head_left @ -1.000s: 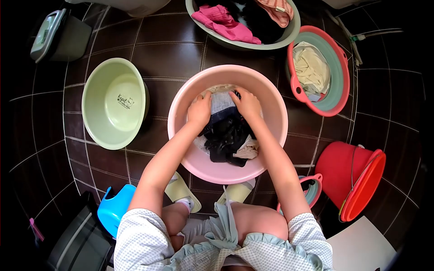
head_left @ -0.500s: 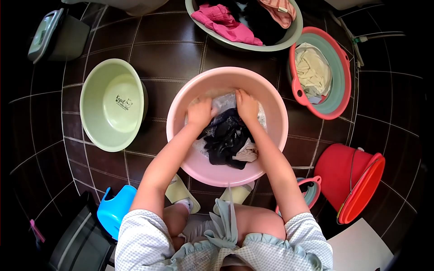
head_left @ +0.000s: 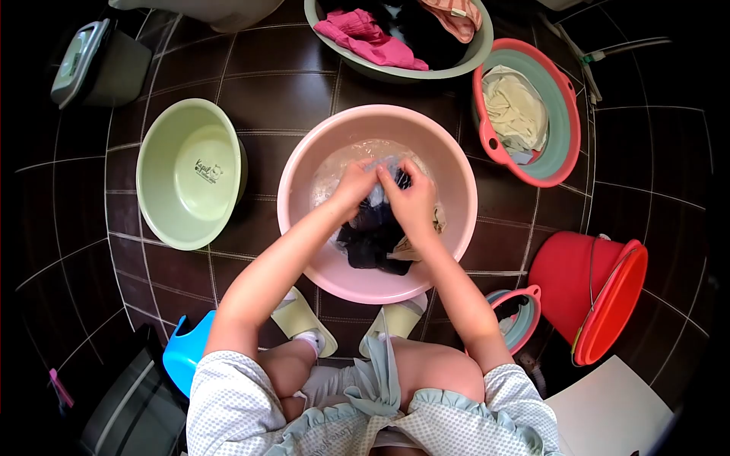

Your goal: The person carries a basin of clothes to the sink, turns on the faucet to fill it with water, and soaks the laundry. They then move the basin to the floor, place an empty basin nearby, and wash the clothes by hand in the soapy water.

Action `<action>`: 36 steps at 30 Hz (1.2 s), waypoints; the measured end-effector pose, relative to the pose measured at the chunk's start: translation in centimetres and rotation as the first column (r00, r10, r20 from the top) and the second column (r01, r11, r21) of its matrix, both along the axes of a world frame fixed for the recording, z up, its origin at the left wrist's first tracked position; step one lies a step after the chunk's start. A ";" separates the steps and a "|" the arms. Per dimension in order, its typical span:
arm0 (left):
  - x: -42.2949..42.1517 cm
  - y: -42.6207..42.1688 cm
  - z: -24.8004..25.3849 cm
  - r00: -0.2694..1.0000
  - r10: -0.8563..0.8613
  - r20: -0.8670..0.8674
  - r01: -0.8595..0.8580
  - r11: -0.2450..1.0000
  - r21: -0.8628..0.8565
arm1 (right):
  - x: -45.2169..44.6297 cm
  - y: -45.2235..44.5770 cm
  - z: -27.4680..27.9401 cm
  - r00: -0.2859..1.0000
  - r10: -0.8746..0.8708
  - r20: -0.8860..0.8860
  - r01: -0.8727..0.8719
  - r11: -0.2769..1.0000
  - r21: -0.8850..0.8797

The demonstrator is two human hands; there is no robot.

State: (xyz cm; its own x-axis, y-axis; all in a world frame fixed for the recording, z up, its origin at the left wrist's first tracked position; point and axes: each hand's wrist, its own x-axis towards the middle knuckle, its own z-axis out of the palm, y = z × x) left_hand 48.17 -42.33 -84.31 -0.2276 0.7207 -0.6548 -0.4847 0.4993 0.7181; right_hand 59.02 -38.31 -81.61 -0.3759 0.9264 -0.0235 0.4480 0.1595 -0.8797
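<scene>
In the head view, a pink basin [head_left: 452, 163] stands on the floor with soapy water [head_left: 334, 163] and wet clothes in it. My left hand [head_left: 356, 185] and my right hand [head_left: 411, 199] are close together over its middle, fingers closed on a light grey-blue wet cloth [head_left: 376, 196]. The fingers hide part of that cloth, so its kind is unclear. Dark wet clothes [head_left: 372, 242] lie bunched just below the hands. A bit of beige cloth [head_left: 401, 251] shows beside them, partly behind my right wrist.
A green basin [head_left: 179, 197] stands to the left. Ahead, a greyish basin [head_left: 449, 71] holds pink and black clothes; a red-rimmed basin [head_left: 563, 114] holds cream cloth. A red bucket [head_left: 566, 285] and small basin [head_left: 525, 327] sit right, a blue plastic piece [head_left: 186, 353] left.
My hands, earlier apart and pressed down on the cloth at the far side of the basin, have come together. They now pinch the light cloth, drawn up between them.
</scene>
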 end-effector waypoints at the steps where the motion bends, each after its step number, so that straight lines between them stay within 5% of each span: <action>1: 0.7 0.0 0.0 1.000 0.016 -0.003 -0.016 1.000 0.001 | 0.0 -0.3 0.2 1.000 0.006 0.019 -0.007 1.000 0.027; 6: 3.0 -0.7 1.7 0.987 0.063 -0.149 -0.056 0.997 0.049 | 0.1 1.1 -0.2 0.988 -0.028 0.150 0.039 0.997 -0.066; 9: 2.5 -0.6 1.7 0.980 0.046 -0.191 -0.020 0.990 0.140 | 0.2 -0.2 -0.8 0.996 -0.051 -0.067 0.052 0.999 0.013; 11: 0.4 -0.1 0.9 0.998 -0.039 0.041 0.037 0.998 0.050 | 0.1 -2.0 2.5 0.998 0.050 0.030 -0.048 0.996 -0.069; 16: 2.3 -0.7 3.0 0.990 0.114 -0.081 -0.109 0.992 0.061 | -0.8 0.1 0.0 0.998 -0.004 -0.064 0.008 0.999 0.053; 19: 2.0 -1.4 2.4 0.998 0.062 -0.015 -0.062 0.998 0.009 | -0.5 -1.4 1.6 0.996 0.020 0.091 -0.028 0.996 0.081; 20: 0.9 -1.4 2.1 0.996 -0.082 0.029 0.081 0.997 0.012 | -0.4 -2.1 3.1 0.989 0.064 0.131 -0.066 0.998 0.011; 23: 1.0 -1.0 3.3 0.988 0.109 0.109 -0.098 0.991 -0.094 | 0.0 -2.9 2.7 0.982 0.142 0.128 -0.149 0.988 0.047; 25: 2.3 -1.2 2.1 0.986 0.168 -0.017 -0.168 0.984 -0.059 | -0.4 -1.7 0.5 0.997 0.029 0.074 -0.036 0.994 0.099; 26: 2.8 -1.3 1.9 0.990 0.142 -0.023 -0.143 0.989 -0.025 | -0.2 -0.9 -0.2 0.999 -0.023 0.035 0.024 1.000 -0.015; 29: 3.5 -1.5 2.5 0.997 0.068 -0.039 -0.067 0.998 0.019 | 1.0 -1.5 -0.9 0.998 -0.066 -0.024 0.068 0.988 0.138; 30: 2.9 -1.5 0.8 0.996 -0.047 -0.077 0.051 0.998 0.046 | 1.2 -2.2 1.8 0.995 -0.037 0.093 0.046 0.994 -0.099; 33: 2.6 -0.9 0.5 0.995 0.095 0.029 -0.094 0.995 -0.042 | 1.1 -3.2 1.7 0.983 0.056 0.173 -0.057 0.998 -0.002; 34: 2.9 -0.8 0.2 0.994 0.113 0.005 -0.113 0.993 -0.024 | 0.7 -2.6 -0.1 0.999 -0.037 0.025 0.036 0.999 0.024; 36: 3.9 -1.7 0.7 0.999 0.018 0.035 -0.019 1.000 0.010 | 1.4 -0.1 -3.4 0.991 -0.094 0.092 0.100 0.993 -0.064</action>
State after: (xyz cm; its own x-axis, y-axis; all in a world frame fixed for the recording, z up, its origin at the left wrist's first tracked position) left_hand 52.10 -44.05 -83.59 -0.2183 0.7232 -0.6552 -0.5185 0.4829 0.7057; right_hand 60.39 -38.45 -85.04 -0.2779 0.9535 -0.1169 0.5348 0.0524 -0.8434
